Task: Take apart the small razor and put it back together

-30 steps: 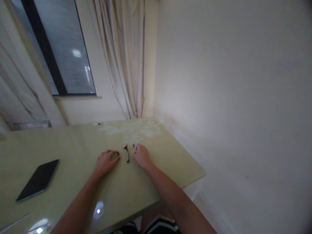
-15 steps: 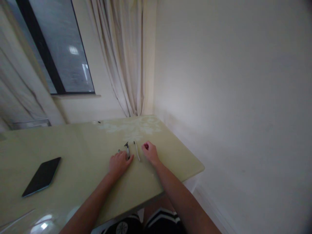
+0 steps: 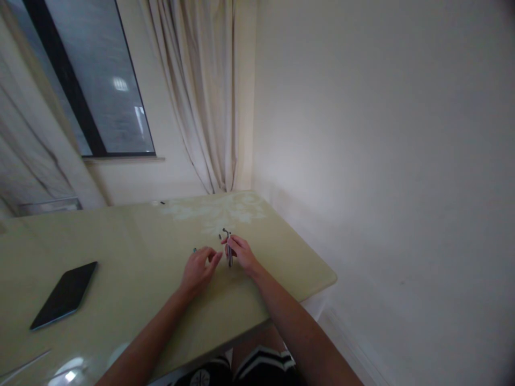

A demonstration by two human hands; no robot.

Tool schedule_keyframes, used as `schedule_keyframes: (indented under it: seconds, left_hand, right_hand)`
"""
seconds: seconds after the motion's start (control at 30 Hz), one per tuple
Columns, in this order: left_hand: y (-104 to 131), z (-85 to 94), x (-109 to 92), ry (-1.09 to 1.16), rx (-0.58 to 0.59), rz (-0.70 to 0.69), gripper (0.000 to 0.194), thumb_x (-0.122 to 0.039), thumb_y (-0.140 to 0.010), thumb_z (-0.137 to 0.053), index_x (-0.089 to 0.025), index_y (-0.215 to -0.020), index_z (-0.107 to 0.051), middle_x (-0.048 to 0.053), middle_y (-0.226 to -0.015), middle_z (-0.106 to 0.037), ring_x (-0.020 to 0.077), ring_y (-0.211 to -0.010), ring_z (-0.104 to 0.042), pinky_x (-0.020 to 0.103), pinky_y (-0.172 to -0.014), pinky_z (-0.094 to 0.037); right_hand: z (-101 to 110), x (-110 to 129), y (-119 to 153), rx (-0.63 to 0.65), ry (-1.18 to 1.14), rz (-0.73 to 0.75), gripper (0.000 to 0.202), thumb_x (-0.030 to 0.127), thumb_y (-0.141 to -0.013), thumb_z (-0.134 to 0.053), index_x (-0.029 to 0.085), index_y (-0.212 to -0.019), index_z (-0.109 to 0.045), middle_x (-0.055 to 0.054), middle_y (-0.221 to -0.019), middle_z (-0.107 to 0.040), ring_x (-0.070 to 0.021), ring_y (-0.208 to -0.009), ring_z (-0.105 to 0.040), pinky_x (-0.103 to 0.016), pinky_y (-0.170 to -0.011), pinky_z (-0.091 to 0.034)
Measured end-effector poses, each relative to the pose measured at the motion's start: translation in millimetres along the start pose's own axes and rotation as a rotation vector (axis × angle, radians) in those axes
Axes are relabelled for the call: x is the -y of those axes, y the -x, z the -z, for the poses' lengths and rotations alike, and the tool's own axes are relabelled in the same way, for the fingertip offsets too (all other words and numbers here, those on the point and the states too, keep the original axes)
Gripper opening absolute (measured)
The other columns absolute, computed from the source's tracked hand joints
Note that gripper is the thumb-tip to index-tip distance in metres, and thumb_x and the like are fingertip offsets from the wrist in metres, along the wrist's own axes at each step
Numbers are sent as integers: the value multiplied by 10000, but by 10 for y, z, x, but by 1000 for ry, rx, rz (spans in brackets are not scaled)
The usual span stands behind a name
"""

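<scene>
Right hand (image 3: pixel 240 252) has the razor (image 3: pixel 230 257) (looks like one: slim handle, hooked-looking head), pinched between thumb and fingers near the upper handle, closed down on it, no visible gap. Razor sits at the inner side of that hand, over the right part of the table (image 3: pixel 281 257); can't tell if its butt touches the surface. Long axis runs roughly straight away from the person, far end a touch left. Head points away, butt points back toward the table's near edge. Tilt up off the table: can't tell from this angle. My read on the pinch: it's high so the head stays clear of the fingers and the lower handle hangs free. Left hand (image 3: pixel 200 266) is just beside it, fingers curled, thumb tip close to the razor but apart; can't tell if it has hold of anything. Probably kept near for support. Dark nub (image 3: pixel 220 236) lies just left of the head, teal bit (image 3: pixel 195 250) just past the left knuckles. Tablet (image 3: pixel 64 295) is well off left, likely out of the way.
</scene>
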State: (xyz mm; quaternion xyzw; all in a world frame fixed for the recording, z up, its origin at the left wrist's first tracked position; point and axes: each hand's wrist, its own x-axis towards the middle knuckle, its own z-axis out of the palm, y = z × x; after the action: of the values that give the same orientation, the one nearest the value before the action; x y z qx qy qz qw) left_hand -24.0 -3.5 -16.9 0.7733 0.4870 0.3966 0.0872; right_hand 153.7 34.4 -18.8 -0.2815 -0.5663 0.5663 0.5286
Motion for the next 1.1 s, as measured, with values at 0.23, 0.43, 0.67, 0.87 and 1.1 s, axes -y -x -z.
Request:
schedule_keyframes:
  seconds: [0.23,0.43,0.67,0.87,1.1]
  left_hand:
    - [-32,145,170,545,30,224,591,-627,-852,-668,-202,-1263,-700,36,-916,-704,178,-752,-621,281,-691,-478]
    - [-22,119,149,668,101,253,560,-579,-794,-759,-191,-1197,-745,22,-810,-702,181,-756,-622,276,-708,-478]
    - [26,128,212,726,81,287,544,-561,-768,-788,-198,-1171,-750,55,-923,-730,188,-812,-628,270,-709,-478]
    - [-132,78,196,427,7,251,563,-590,-776,-747,-215,-1196,-736,40,-942,-706,140,-661,-549,264,-633,-454]
    - [-801,-522,-218,-105,264,53,376,-452,-763,-809,-251,-1079,-785,69,-971,-773,277,-979,-665,367,-869,-459]
  right_hand:
    - [-53,47,95,181,-6,-118,332,498,-798,-716,177,-867,-667,55,-638,-493,-84,-511,-395,-229,-488,-260]
    - [-11,57,90,231,123,-102,526,663,-868,-605,159,-742,-683,39,-569,-489,-92,-511,-375,-253,-520,-256]
    - [-10,134,89,222,102,-108,491,635,-790,-706,161,-666,-684,39,-525,-481,-98,-507,-388,-257,-534,-272]
    - [18,111,-27,-191,-84,24,530,699,-843,-593,192,-689,-602,56,-508,-428,-96,-458,-333,-248,-472,-231]
    - [365,56,-168,-862,-71,98,565,761,-883,-426,226,-714,-488,59,-543,-362,-113,-480,-318,-254,-462,-235]
